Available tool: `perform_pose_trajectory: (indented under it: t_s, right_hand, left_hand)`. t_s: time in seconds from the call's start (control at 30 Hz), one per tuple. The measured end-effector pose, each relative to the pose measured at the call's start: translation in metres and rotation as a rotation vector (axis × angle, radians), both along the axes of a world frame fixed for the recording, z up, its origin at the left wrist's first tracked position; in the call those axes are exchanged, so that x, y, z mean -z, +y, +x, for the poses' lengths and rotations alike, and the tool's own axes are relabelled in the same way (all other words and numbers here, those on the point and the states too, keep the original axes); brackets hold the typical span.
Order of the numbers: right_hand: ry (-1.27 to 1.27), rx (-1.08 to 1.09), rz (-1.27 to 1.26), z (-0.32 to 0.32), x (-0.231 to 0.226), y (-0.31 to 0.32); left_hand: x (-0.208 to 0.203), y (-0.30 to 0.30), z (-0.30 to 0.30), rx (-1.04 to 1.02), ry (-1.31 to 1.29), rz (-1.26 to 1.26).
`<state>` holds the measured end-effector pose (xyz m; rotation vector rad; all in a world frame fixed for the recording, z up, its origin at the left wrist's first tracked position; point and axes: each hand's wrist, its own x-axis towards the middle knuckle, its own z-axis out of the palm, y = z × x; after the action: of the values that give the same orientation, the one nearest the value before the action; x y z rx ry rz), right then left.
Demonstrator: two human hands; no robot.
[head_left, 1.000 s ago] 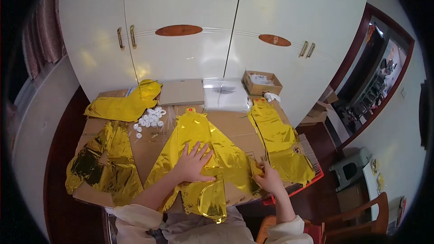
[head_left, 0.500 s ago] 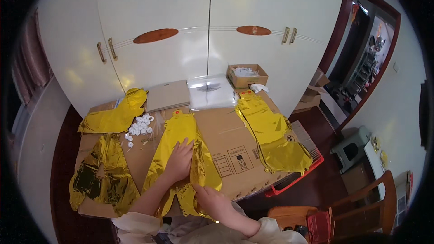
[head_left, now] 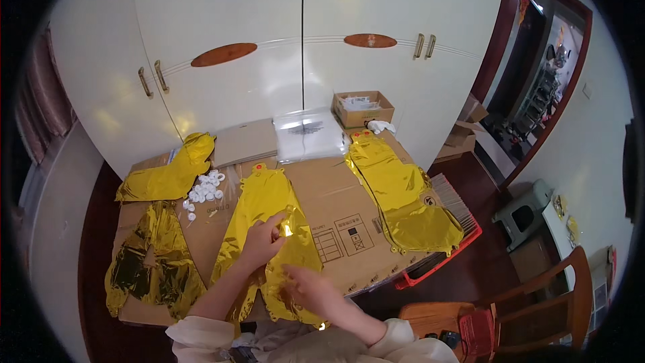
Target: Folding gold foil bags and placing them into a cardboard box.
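Note:
A flat gold foil balloon (head_left: pixel 269 191) lies lengthwise in front of me, with a small red spot at its far tip and a split lower end near my body. My left hand (head_left: pixel 263 240) is on its middle, fingers curled and pinching the foil by a bright glint. Over the lower right part of the same balloon is my right hand (head_left: pixel 312 289), its fingers smeared by motion. Whether they grip the foil I cannot tell.
More gold foil balloons lie at the right (head_left: pixel 403 195), near left (head_left: pixel 158 262) and far left (head_left: pixel 158 178). White ribbon-like rolls (head_left: pixel 205 188), clear plastic bags (head_left: pixel 309 138) and an open carton (head_left: pixel 366 111) sit on the cardboard-covered table (head_left: pixel 329 191). A wooden chair (head_left: pixel 571 296) stands right.
My left hand's fingers have gone from lying spread on the foil to curled. The foil's folded right side now lies flatter. My right hand has shifted slightly left and blurs.

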<state>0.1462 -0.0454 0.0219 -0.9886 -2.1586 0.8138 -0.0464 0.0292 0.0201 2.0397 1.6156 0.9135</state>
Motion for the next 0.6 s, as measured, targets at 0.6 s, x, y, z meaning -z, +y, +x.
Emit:
perform_pose_trajectory:
  t_s: [0.6]
  right_hand:
    - [-0.225,-0.041,0.233,0.066,0.015,0.035]
  left_hand:
    - [0.024,0.004,-0.012,0.069,-0.04,-0.016]
